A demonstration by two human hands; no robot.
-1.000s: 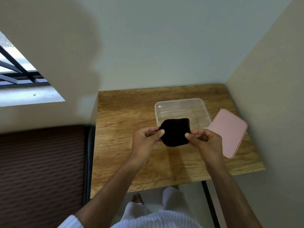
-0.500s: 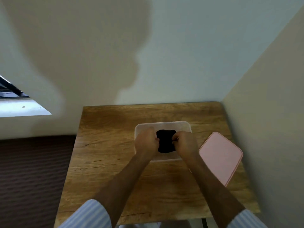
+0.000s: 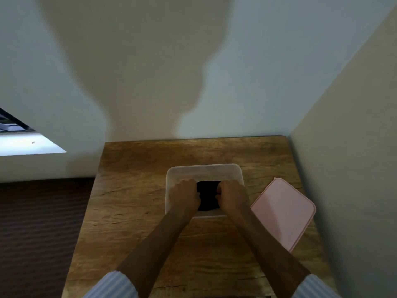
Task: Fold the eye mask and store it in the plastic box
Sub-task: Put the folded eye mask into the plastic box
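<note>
The black folded eye mask (image 3: 207, 195) lies inside the clear plastic box (image 3: 204, 169) near the middle of the wooden table (image 3: 137, 190). My left hand (image 3: 184, 196) grips the mask's left edge with curled fingers, down in the box. On the mask's right edge my right hand (image 3: 232, 196) is curled the same way. Both hands cover the sides of the mask, so only its middle shows.
The box's pink lid (image 3: 283, 211) lies flat on the table just right of the box, close to the side wall (image 3: 348, 168). The table's back edge meets the rear wall. Left of the table is dark ribbed flooring (image 3: 43, 233) and a window ledge (image 3: 28, 145).
One second ago both hands held the mask above the table in front of the box. They have carried it forward and down into the box. The camera has tilted downward.
</note>
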